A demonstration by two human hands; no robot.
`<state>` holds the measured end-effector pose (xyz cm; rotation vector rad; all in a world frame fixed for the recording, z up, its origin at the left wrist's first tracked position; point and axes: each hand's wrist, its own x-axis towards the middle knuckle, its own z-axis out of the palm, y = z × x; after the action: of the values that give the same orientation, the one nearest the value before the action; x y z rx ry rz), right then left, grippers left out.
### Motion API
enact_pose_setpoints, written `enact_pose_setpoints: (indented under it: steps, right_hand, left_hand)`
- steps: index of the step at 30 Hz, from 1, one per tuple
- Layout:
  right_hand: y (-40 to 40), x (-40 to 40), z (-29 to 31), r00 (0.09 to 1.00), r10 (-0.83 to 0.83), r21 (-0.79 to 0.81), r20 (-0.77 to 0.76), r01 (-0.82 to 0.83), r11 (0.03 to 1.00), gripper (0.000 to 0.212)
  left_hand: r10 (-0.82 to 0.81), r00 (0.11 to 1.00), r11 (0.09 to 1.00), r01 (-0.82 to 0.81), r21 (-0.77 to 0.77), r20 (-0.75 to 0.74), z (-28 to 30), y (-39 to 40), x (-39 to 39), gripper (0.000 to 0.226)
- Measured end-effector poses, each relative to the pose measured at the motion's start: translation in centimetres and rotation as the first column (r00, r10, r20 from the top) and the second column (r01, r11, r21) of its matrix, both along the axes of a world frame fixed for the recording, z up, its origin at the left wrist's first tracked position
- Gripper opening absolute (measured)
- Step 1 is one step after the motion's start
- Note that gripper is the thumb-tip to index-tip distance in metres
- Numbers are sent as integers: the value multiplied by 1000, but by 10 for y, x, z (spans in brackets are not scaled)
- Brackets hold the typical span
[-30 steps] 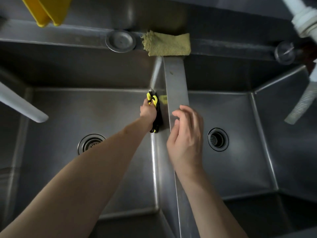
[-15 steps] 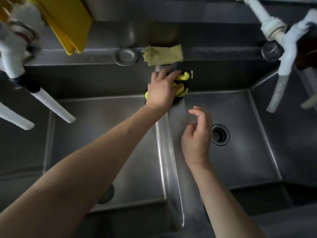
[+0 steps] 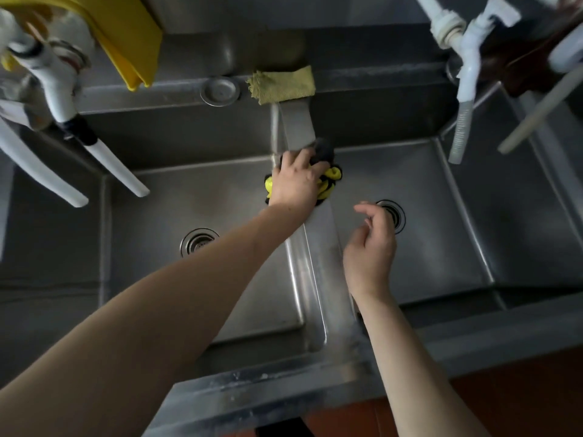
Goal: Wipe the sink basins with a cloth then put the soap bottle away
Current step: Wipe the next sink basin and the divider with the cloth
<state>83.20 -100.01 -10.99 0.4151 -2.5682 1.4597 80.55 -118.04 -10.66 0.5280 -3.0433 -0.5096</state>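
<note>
Crumpled black-yellow cloth [image 3: 328, 178] on steel divider [image 3: 299, 127]

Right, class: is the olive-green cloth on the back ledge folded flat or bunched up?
Folded flat. The olive-green cloth lies as a neat rectangle on the steel back ledge, with one frayed edge at its left.

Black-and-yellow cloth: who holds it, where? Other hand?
The left hand presses and grips the bunched black-and-yellow cloth from above on the steel divider. The right hand holds nothing.
</note>
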Motion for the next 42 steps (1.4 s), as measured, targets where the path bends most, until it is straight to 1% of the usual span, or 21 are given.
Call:
enact_pose_setpoints:
  steps: [4,9,12,14,16,19,22,24,26,29,31,34,37,39,42]
  right_hand:
    - [17,13,17,999,-16,14,33,15,1000,41]
    - [41,41,34,988,-52,47,147,46,998,38]
    - [52,61,40,981,-67,67,180,56,996,36]
    - [58,75,43,978,-50,80,202,34,996,35]
    - [60,88,45,972,-28,93,232,6,996,35]
    - [54,105,48,970,-8,101,243,-17,995,35]
    - [40,119,48,963,43,95,265,-70,993,34]
    - [27,127,49,964,97,90,247,-123,988,33]
    - [10,134,48,963,138,87,231,-162,983,33]
    - [-15,146,42,951,186,81,248,-212,974,34]
    - [-28,156,39,936,230,109,267,-266,958,34]
    - [-48,170,34,900,293,143,322,-353,925,30]
    - [-74,181,13,853,409,131,323,-469,874,28]
    - [-91,186,-8,801,477,184,361,-562,806,25]
    - [-113,190,-38,715,535,269,449,-679,683,23]
  left_hand:
    - [-103,994,994,102,25,47,4,46,60,52]
    - [-194,979,980,191,57,65,6,104,138,54]
    - [-281,956,956,272,107,87,12,130,178,65]
    - [-340,930,933,316,171,140,16,136,197,68]
    - [-382,906,915,345,207,180,23,137,211,66]
    - [-449,866,887,403,226,220,31,129,228,62]
    - [-464,847,883,418,214,260,36,111,244,67]
    - [-425,866,901,378,212,264,34,97,256,70]
    - [-340,901,932,285,224,270,32,81,268,66]
    - [-123,960,972,65,226,252,28,53,287,56]
    - [37,970,966,-96,239,239,25,34,301,52]
    - [228,942,923,-289,254,245,20,4,325,49]
    - [351,907,873,-407,270,235,15,-32,349,45]
    - [412,882,847,-463,260,228,10,-55,363,44]
    - [462,854,819,-514,254,240,4,-84,379,39]
